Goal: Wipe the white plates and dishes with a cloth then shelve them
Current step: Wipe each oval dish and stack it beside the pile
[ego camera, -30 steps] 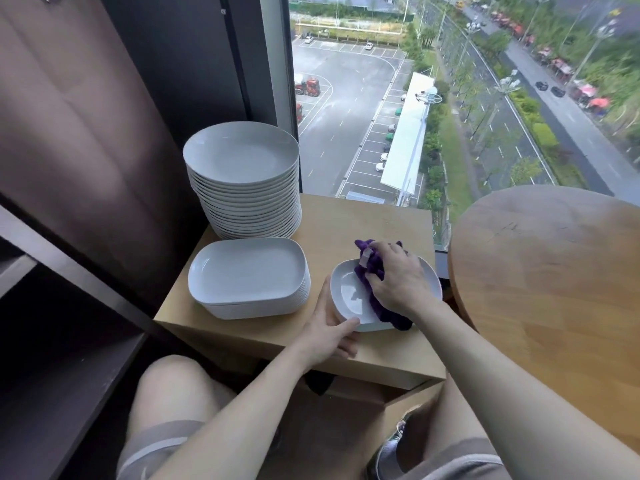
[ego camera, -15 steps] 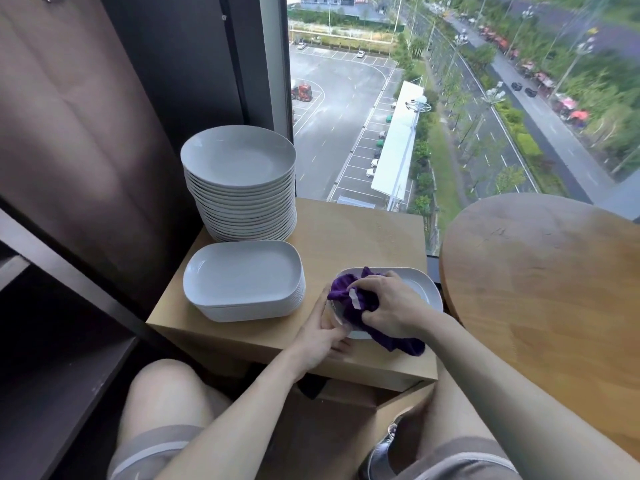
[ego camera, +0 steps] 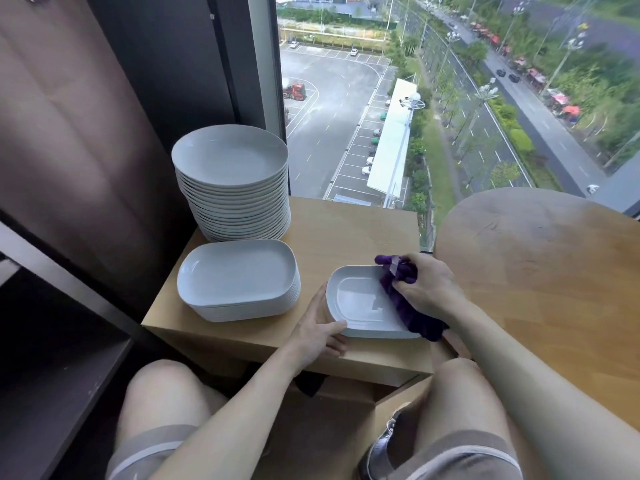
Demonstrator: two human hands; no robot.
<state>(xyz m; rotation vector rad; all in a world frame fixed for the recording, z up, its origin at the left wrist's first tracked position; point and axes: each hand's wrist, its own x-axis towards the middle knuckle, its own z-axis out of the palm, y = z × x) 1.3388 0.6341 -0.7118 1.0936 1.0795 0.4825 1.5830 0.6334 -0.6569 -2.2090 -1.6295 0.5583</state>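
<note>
A white oblong dish (ego camera: pixel 360 303) lies on the small wooden table (ego camera: pixel 349 230) near its front edge. My left hand (ego camera: pixel 320 336) holds the dish's near-left rim, thumb on top. My right hand (ego camera: pixel 424 287) grips a bunched purple cloth (ego camera: pixel 405 303) against the dish's right side; the cloth trails over the right rim. A tall stack of round white plates (ego camera: pixel 235 188) stands at the table's back left. In front of it sits a stack of white oblong dishes (ego camera: pixel 239 280).
A dark shelf unit (ego camera: pixel 59 341) with open compartments stands to the left. A round wooden table (ego camera: pixel 547 271) is close on the right. A window behind looks down on a car park. My knees are under the table's front edge.
My right hand has swept the cloth from the dish's left part to its right side, uncovering the dish's middle. My left hand stays on the rim.
</note>
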